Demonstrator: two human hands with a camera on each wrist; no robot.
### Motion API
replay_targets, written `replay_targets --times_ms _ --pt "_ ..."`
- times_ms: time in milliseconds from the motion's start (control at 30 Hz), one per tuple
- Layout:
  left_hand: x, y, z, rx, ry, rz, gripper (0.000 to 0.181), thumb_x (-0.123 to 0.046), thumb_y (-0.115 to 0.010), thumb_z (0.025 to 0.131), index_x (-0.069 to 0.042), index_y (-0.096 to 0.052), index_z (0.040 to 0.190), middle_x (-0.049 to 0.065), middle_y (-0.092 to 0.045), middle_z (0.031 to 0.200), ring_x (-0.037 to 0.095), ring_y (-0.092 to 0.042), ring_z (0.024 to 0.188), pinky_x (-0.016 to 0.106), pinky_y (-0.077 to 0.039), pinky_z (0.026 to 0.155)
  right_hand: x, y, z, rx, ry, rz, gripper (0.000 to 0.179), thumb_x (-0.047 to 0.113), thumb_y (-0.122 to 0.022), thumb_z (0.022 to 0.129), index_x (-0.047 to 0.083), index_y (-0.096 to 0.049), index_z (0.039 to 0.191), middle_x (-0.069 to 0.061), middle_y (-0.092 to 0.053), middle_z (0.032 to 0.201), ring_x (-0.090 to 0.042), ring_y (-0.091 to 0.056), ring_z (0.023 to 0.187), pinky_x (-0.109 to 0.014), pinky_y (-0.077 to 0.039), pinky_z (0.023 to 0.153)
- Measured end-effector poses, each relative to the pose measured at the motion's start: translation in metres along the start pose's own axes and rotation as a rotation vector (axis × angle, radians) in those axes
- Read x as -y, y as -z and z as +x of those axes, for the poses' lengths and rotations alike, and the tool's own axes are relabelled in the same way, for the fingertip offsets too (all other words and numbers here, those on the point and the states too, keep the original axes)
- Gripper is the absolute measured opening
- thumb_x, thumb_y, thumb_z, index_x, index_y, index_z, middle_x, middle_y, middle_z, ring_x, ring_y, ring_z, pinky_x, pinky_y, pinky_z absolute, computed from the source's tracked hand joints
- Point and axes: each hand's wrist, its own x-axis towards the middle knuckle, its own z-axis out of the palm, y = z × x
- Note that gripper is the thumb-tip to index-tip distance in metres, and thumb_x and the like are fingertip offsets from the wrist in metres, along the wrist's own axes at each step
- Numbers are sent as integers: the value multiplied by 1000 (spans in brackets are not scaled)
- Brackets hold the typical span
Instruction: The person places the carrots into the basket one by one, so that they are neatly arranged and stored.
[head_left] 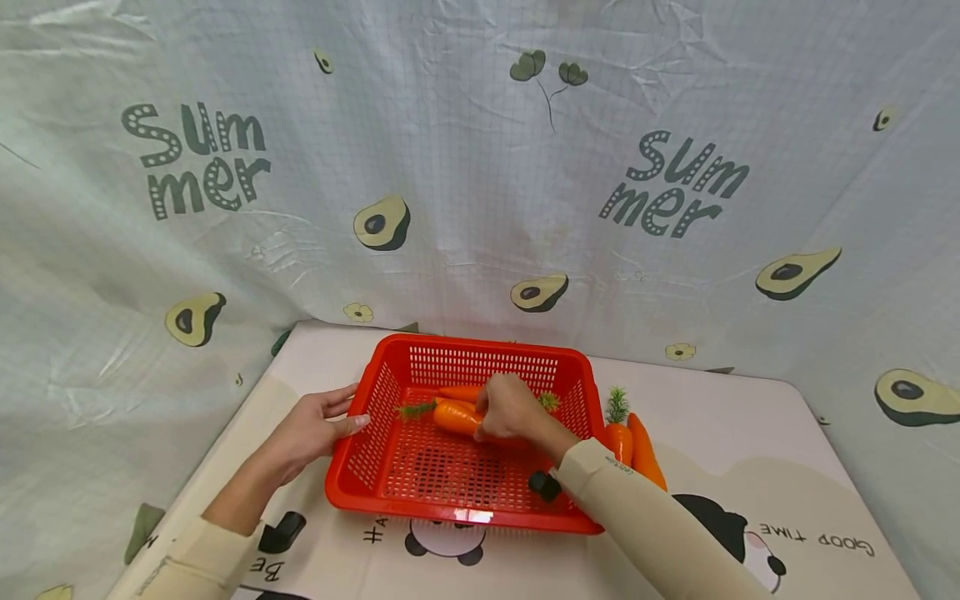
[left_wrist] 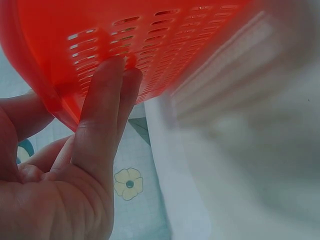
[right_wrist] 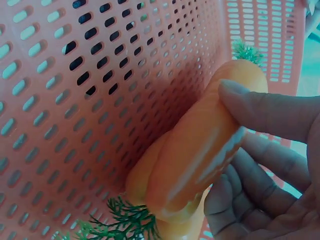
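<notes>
A red plastic basket [head_left: 442, 517] with slotted walls stands on the table. My left hand [head_left: 303, 433] grips its left rim, thumb over the edge and fingers [left_wrist: 100, 105] along the outside wall. Inside the basket, my right hand [head_left: 513, 408] pinches an orange carrot [head_left: 455, 418] between thumb and fingers; its green top points left. Another carrot [head_left: 459, 392] lies behind it, partly hidden by the hand. In the right wrist view the held carrot [right_wrist: 195, 155] overlaps other carrots beneath it. A green tuft [head_left: 550, 402] shows just right of my right hand.
Two more carrots, one with a leafy top [head_left: 619, 442] and one plain-looking [head_left: 645, 450], lie outside the basket's right wall, partly behind my right sleeve [head_left: 645, 508]. A patterned cloth [head_left: 465, 167] hangs behind the table [head_left: 765, 425].
</notes>
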Motion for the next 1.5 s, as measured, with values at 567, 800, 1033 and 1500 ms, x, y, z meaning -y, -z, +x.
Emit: replay_targets --times_ms 567,800,1033,1500 --pt "1 -1 0 -9 -10 4 74 -15 -67 102 2 -28 162 33 -51 152 25 -76 99 43 -67 82 -10 -4 -2 25 78 9 22 19 -96 73 6 -85 87 -7 -82 93 -23 -74 92 -40 -64 84" --pt "1 -2 -1 -17 5 18 75 -16 -67 102 1 -28 163 32 -50 153 25 -76 99 43 -67 82 -7 -6 -4 34 148 -87 19 10 -89 77 9 -77 62 4 -60 55 -11 -39 58 -25 -38 55" --pt "1 -2 -1 -20 12 24 76 -17 -67 102 1 -26 163 32 -48 155 27 -75 101 43 -67 82 -8 8 -7 -14 81 72 9 9 -89 78 6 -83 84 -3 -79 84 -16 -67 80 -32 -62 76" --pt "0 -2 -2 -8 7 26 76 -17 -67 102 2 -26 163 33 -47 155 27 -75 102 43 -67 83 -53 63 -57 -157 -81 510 14 7 -82 87 2 -83 100 -10 -81 92 -18 -69 73 -36 -63 70"
